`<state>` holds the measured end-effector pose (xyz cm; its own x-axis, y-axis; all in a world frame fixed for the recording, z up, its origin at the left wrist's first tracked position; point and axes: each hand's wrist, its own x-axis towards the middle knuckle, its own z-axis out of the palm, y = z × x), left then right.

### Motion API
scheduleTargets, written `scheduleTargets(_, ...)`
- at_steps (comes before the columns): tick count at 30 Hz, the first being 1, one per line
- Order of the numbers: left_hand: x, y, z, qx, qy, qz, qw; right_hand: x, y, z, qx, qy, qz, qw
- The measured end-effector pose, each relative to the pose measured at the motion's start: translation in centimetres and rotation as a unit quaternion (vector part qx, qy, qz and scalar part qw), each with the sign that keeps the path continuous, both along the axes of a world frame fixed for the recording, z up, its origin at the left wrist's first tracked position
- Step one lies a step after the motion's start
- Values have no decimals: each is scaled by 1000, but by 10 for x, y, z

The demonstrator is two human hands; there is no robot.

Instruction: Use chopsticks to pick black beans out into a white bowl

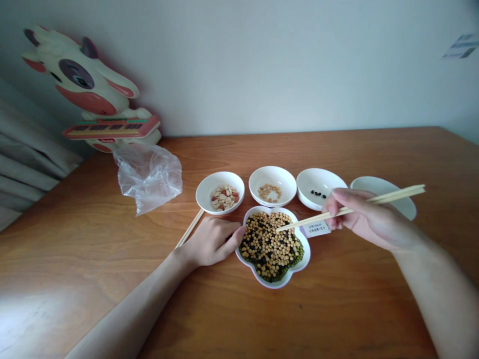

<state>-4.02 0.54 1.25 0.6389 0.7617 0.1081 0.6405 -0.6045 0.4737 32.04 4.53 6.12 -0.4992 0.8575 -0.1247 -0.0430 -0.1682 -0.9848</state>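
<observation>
My right hand (364, 217) is closed around a pair of wooden chopsticks (314, 218). Their tips touch the mixed beans (271, 239), yellow, black and green, in a flower-shaped dish (275, 285). My left hand (217, 242) steadies the dish at its left edge, thumb on the rim and fingers curled. Behind the dish stand white bowls: one (204, 192) with pale seeds and reddish nuts, one (290, 187) with yellow beans, one (305, 182) with a few black beans. A fourth white bowl (368, 184) is partly hidden behind my right hand.
Another pair of chopsticks (190, 228) lies left of the dish, partly behind my left hand. A small printed card (317, 229) sits by the dish's right side. A clear plastic bag (151, 174) and a cow-shaped toy keyboard (108, 99) are at the back left, near the wall.
</observation>
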Motion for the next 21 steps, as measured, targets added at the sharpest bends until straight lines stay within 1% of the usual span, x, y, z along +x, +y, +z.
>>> scheduleTargets(3,0,0,0,0,1,0,1000,-6,-4,-2,39,-21,3,999)
scheduleTargets(8,-2,0,-3,3,6,-2,1000,-15,-13,-2,87,-106,33,990)
scheduleTargets(12,-2,1,-2,2,9,0,1000,-14,-16,-3,90,-141,43,985)
scheduleTargets(15,-1,1,-2,2,12,-3,1000,-13,-16,-3,94,-131,48,986)
scheduleTargets(17,-1,0,-1,4,11,-4,1000,-14,-15,-3,109,-133,43,984)
scheduleTargets(21,0,0,0,3,-3,1,1000,-18,-16,-1,152,-176,8,973)
